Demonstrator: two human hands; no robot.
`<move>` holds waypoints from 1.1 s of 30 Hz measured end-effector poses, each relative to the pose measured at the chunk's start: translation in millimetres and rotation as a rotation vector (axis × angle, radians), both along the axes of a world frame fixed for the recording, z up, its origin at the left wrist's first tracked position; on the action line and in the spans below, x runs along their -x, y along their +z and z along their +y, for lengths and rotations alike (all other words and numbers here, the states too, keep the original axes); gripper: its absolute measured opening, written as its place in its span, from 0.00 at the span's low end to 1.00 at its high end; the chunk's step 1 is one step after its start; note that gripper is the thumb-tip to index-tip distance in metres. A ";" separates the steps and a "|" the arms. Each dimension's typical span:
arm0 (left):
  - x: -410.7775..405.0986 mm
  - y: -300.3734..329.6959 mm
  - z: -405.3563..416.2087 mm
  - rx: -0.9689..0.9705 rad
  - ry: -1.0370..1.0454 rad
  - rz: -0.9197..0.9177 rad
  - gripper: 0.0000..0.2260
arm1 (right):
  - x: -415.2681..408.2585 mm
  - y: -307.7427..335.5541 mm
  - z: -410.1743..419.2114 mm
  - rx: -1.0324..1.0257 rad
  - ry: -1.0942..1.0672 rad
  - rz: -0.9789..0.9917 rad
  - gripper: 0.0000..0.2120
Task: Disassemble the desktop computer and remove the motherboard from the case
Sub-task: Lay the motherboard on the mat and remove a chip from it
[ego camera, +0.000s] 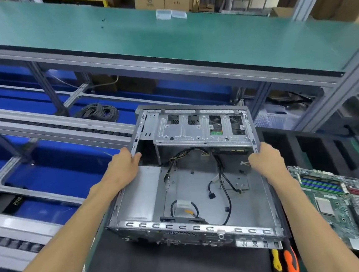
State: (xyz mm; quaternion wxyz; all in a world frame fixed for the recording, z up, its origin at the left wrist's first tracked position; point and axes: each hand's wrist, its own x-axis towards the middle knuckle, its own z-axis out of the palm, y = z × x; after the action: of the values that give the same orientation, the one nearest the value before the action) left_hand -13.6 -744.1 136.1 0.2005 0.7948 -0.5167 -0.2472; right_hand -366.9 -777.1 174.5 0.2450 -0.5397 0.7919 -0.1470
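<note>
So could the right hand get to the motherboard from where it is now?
Probably yes. The motherboard lies uncovered just right of the case, close beside the right hand. That hand grips the case's rim, so it must let go first.

both arms outstretched, left hand [126, 162] gripping, right hand [264, 157] gripping

Silver-grey case [195, 132], green motherboard [340, 204] with blue slot stripes, black mat [185, 263], teal shelf [165, 39], orange-black and yellow-black screwdriver handles [291, 260] noted.

Bare matt grey sheet-metal case [198, 134] – on a black matt mat [174, 266] – beside a green glossy motherboard [340, 204].
</note>
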 end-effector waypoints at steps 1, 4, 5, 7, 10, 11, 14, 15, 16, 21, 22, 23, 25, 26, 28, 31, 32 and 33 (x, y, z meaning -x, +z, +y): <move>-0.5 -1.1 0.6 0.012 0.017 0.015 0.16 | -0.4 6.9 -3.9 0.011 0.017 0.016 0.11; 3.0 -1.3 2.6 0.067 0.064 0.062 0.15 | -1.2 34.5 -20.6 0.057 0.062 0.070 0.12; 6.3 -0.3 3.2 0.087 0.077 0.088 0.15 | -0.9 44.6 -26.8 0.077 0.083 0.095 0.12; 14.7 2.6 3.3 0.119 0.104 0.142 0.16 | -0.5 65.5 -38.7 0.124 0.137 0.148 0.13; 33.8 5.0 2.6 0.169 0.150 0.216 0.16 | 1.2 96.3 -53.9 0.169 0.180 0.219 0.14; 42.1 4.9 2.8 0.186 0.168 0.238 0.16 | 2.0 105.3 -58.6 0.183 0.191 0.247 0.12; 67.8 -2.3 3.5 0.226 0.226 0.308 0.15 | 3.1 127.3 -70.1 0.241 0.215 0.304 0.09; 76.1 -6.1 3.8 0.234 0.245 0.338 0.15 | 3.5 132.6 -72.9 0.264 0.223 0.318 0.08; 83.8 -10.4 3.6 0.238 0.270 0.377 0.15 | 3.3 137.3 -75.5 0.288 0.232 0.337 0.08; 112.2 -25.0 -1.8 0.220 0.422 0.532 0.16 | -6.6 156.1 -87.2 0.339 0.276 0.443 0.13; 116.4 -26.5 -2.7 0.213 0.453 0.557 0.16 | -10.2 159.0 -89.2 0.347 0.283 0.464 0.14; 121.1 -27.6 -2.7 0.204 0.483 0.583 0.16 | -14.3 161.5 -91.2 0.361 0.293 0.486 0.15; 130.4 -30.7 -3.0 0.173 0.533 0.625 0.16 | -23.5 165.6 -94.1 0.388 0.316 0.526 0.16; 134.3 -32.2 -2.6 0.159 0.554 0.639 0.17 | -28.5 167.0 -94.7 0.402 0.326 0.540 0.17; 140.4 -33.9 -2.6 0.143 0.581 0.658 0.18 | -38.2 169.6 -95.0 0.434 0.333 0.562 0.18; 144.0 -34.6 -1.4 0.114 0.594 0.678 0.22 | -50.2 171.2 -89.4 0.501 0.342 0.589 0.14; 142.9 -35.5 -0.6 0.094 0.590 0.682 0.23 | -53.9 171.4 -86.7 0.523 0.347 0.594 0.13; 140.6 -36.1 -0.4 0.062 0.576 0.682 0.24 | -57.2 172.0 -83.8 0.538 0.350 0.596 0.11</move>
State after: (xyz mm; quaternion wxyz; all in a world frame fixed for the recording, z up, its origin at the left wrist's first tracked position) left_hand -154.2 -744.5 100.0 0.4439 0.7728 -0.1860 -0.4137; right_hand -309.7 -860.8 346.5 -0.1223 -0.7293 0.6581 -0.1420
